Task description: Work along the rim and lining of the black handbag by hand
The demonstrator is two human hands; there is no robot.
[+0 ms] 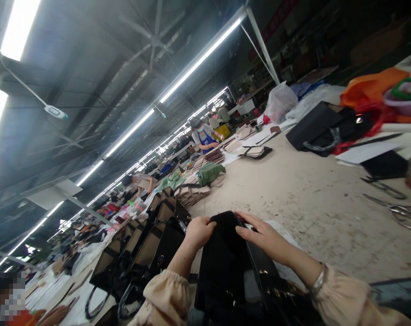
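A black handbag with gold-coloured metal fittings stands in front of me, its dark opening facing up toward me. My left hand is closed on its far left rim, thumb and fingers pinching the edge. At the far right corner, my right hand grips the rim with fingers fairly straight and the thumb reaching over the edge. A metal bangle circles the right wrist. The lower part of the bag runs out of view at the bottom.
Several black bags with tan linings stand close on the left. Scissors lie at right on the worktable, below another black bag. Brown stacked pieces and green cloth lie ahead. A co-worker stands farther along.
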